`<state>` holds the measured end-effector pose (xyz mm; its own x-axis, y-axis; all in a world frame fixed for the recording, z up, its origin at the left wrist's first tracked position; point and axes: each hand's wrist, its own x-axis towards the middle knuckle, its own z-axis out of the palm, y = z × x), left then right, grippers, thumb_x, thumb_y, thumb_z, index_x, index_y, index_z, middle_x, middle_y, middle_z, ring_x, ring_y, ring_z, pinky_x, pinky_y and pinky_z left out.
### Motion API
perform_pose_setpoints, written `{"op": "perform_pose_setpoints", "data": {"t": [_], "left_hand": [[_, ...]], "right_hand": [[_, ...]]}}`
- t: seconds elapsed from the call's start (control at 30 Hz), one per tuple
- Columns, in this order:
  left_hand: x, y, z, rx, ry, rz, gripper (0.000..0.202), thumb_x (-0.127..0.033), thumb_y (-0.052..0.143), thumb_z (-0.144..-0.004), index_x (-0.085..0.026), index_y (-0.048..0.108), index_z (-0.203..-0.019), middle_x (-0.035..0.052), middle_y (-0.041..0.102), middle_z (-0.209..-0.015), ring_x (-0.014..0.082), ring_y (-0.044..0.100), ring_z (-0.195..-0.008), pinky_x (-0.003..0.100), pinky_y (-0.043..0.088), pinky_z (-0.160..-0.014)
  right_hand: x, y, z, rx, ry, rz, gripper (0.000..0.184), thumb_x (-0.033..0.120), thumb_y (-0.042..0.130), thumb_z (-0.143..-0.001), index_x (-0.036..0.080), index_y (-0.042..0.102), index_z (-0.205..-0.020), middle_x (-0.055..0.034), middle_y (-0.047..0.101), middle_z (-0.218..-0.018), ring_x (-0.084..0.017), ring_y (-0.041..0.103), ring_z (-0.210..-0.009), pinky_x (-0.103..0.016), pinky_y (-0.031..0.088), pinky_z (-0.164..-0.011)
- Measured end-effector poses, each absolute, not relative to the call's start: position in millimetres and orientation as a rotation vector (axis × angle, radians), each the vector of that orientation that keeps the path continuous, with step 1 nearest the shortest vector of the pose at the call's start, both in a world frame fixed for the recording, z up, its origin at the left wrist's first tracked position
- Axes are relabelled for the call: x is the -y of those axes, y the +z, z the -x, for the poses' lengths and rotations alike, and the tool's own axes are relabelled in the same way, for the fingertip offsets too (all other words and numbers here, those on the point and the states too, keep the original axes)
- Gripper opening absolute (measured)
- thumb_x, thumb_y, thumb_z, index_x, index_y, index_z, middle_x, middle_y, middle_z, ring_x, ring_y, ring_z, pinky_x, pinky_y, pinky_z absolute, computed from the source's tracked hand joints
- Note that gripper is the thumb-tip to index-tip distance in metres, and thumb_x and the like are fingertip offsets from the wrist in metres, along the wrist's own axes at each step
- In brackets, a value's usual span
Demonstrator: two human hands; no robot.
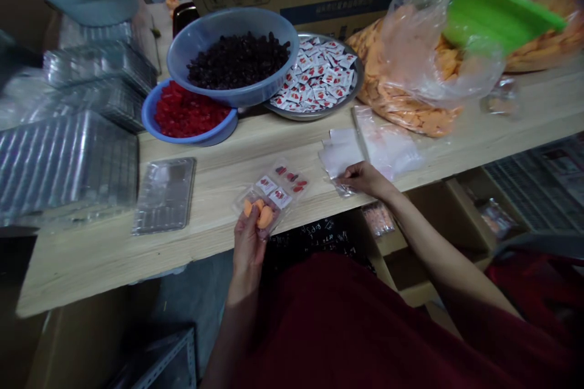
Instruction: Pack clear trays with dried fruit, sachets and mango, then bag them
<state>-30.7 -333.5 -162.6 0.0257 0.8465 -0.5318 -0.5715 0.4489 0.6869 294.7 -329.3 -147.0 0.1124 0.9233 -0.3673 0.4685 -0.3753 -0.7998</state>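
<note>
My left hand (249, 240) grips the near end of a clear plastic tray (298, 177), its thumb over orange pieces (262, 214). Two small printed sachets (274, 191) lie in the tray's middle, with red and dark pieces at the far end. To the right, my right hand (362, 177) pinches the near edge of a clear plastic bag (343, 185). More clear bags (387, 149) lie spread on the table just beyond that hand.
Behind stand a bowl of dark pieces (237, 67), a blue bowl of red pieces (189, 112) and a metal bowl of sachets (319, 76). Stacked trays (68, 158) fill the left. A large bag of orange pieces (406, 73) with a green scoop (497, 15) sits right.
</note>
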Motion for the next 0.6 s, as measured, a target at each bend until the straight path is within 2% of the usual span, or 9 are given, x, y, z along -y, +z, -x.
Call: {"op": "perform_pose_setpoints", "data": {"t": [0.1, 0.2, 0.27, 0.33, 0.43, 0.6], "left_hand": [[332.5, -161.7, 17.4, -1.025, 1.114, -0.324, 0.033, -0.032, 0.084, -0.078, -0.016, 0.073, -0.104, 0.0072, 0.077, -0.105, 0.0158, 0.074, -0.087, 0.025, 0.062, -0.080], [333.6, -158.7, 5.3, -1.006, 1.118, -0.346, 0.036, -0.034, 0.086, -0.077, -0.016, 0.073, -0.104, 0.0062, 0.077, -0.103, 0.0137, 0.073, -0.083, 0.021, 0.060, -0.074], [335.0, -155.5, -1.3, -1.002, 1.130, -0.371, 0.038, -0.037, 0.086, -0.076, -0.016, 0.073, -0.105, 0.0060, 0.077, -0.104, 0.0143, 0.073, -0.087, 0.022, 0.060, -0.078], [336.5, -152.0, -6.9, -1.001, 1.146, -0.386, 0.040, -0.038, 0.087, -0.075, -0.017, 0.072, -0.107, 0.0062, 0.077, -0.108, 0.0163, 0.073, -0.094, 0.026, 0.059, -0.085], [339.1, -148.4, -14.6, -0.994, 1.165, -0.394, 0.041, -0.039, 0.087, -0.074, -0.017, 0.072, -0.105, 0.0062, 0.076, -0.110, 0.0176, 0.072, -0.097, 0.030, 0.059, -0.088], [349.6, -151.4, -22.4, -1.008, 1.143, -0.416, 0.038, -0.037, 0.086, -0.076, -0.018, 0.071, -0.105, 0.0052, 0.076, -0.107, 0.0168, 0.072, -0.095, 0.029, 0.058, -0.087]], "right_hand": [[335.6, -143.9, -297.5, 1.356, 1.267, 1.829, 0.053, 0.066, 0.069, -0.073, 0.017, 0.059, -0.056, 0.0044, 0.047, -0.049, -0.007, 0.034, -0.048, -0.023, 0.021, -0.048], [339.8, -140.7, -292.7, 1.382, 1.246, 1.823, 0.043, 0.056, 0.067, -0.075, 0.017, 0.060, -0.057, 0.0038, 0.049, -0.050, -0.008, 0.038, -0.050, -0.023, 0.026, -0.051], [341.4, -141.1, -288.1, 1.358, 1.193, 1.837, 0.032, 0.045, 0.069, -0.072, 0.017, 0.064, -0.060, 0.0019, 0.056, -0.056, -0.010, 0.045, -0.054, -0.024, 0.034, -0.056], [342.6, -142.6, -284.1, 1.315, 1.126, 1.884, 0.024, 0.039, 0.070, -0.068, 0.016, 0.065, -0.061, 0.0003, 0.060, -0.059, -0.011, 0.048, -0.057, -0.025, 0.037, -0.058], [344.0, -143.5, -280.7, 1.302, 1.084, 1.916, 0.026, 0.040, 0.068, -0.069, 0.017, 0.063, -0.059, 0.0012, 0.055, -0.055, -0.010, 0.044, -0.054, -0.025, 0.033, -0.055], [348.6, -142.6, -277.2, 1.274, 1.035, 1.881, 0.029, 0.043, 0.061, -0.070, 0.018, 0.058, -0.056, 0.0033, 0.048, -0.050, -0.009, 0.039, -0.052, -0.024, 0.029, -0.052]]}}
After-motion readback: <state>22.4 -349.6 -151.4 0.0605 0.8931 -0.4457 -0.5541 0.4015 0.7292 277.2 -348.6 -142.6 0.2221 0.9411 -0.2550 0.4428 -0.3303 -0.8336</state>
